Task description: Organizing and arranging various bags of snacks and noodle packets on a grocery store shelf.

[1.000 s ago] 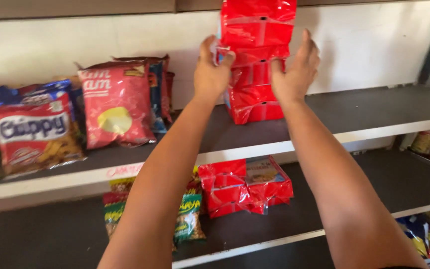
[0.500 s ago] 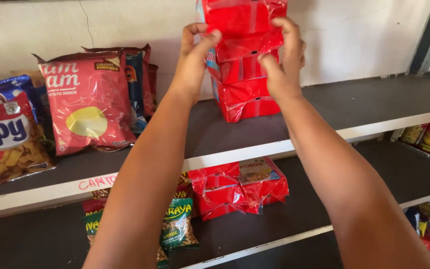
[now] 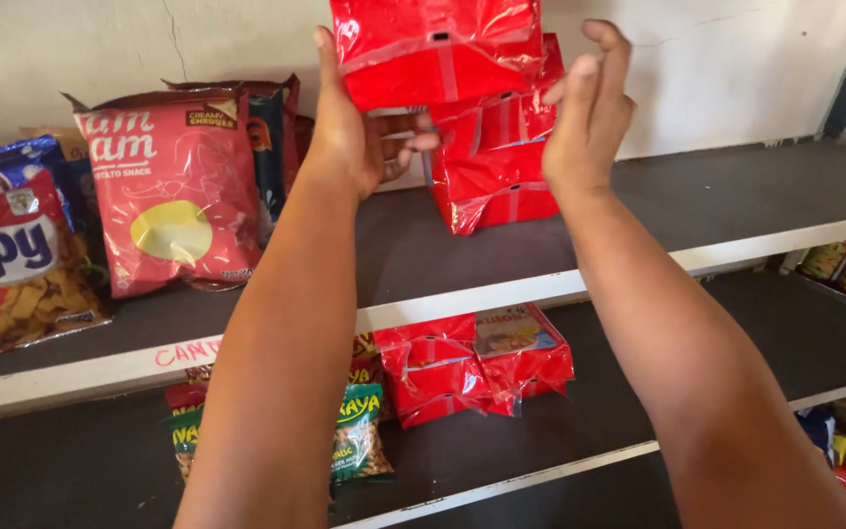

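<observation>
**Shelf check: red packs being stacked against the wall**

A white plastered wall backs two dark shelves with pale front edges; the upper shelf (image 3: 736, 186) carries the work. A stack of red foil packs (image 3: 492, 171) stands on it close to the wall. The left hand (image 3: 354, 137) grips the top red pack (image 3: 433, 49) from its left side, thumb up along the edge and fingers curled beneath, holding it above the stack and slightly askew. The right hand (image 3: 585, 122) is spread, fingers splayed, just beside the stack's right edge (contact cannot be confirmed). Judged step: placing the top pack. The next move calls for squaring it over the pack below while steadying the column, which looks liable to lean. Chip bags (image 3: 173, 191) stand to the left; more red packs (image 3: 477, 362) lie on the lower shelf.
</observation>
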